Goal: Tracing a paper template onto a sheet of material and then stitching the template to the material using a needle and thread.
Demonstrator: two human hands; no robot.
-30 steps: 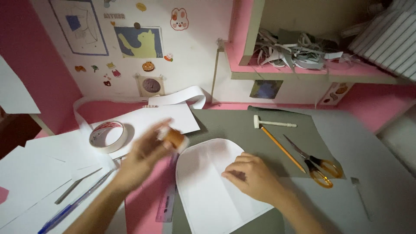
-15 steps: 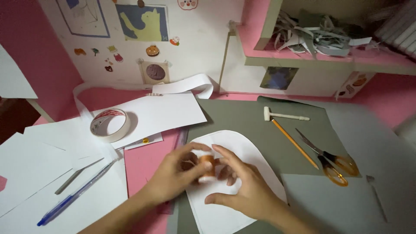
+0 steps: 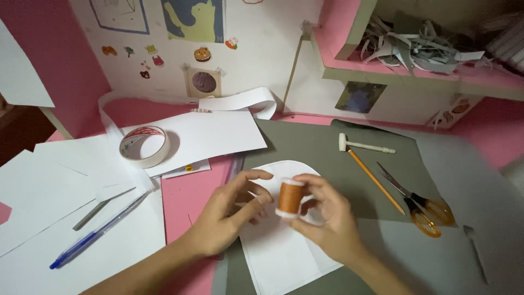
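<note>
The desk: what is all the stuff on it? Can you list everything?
spool of thread: one, orange, held upright between both hands
rounded paper: one, white, under the hands
tape roll: one, whitish, on white sheets at left
pen: one, blue, lower left
pencil: one, orange, on the grey card
scissors: one pair, orange handles, right
small hammer-like tool: one, white, above the pencil
paper strips: a pile, grey-white, on the shelf
left hand: fingers touching the spool
right hand: gripping the spool
</note>
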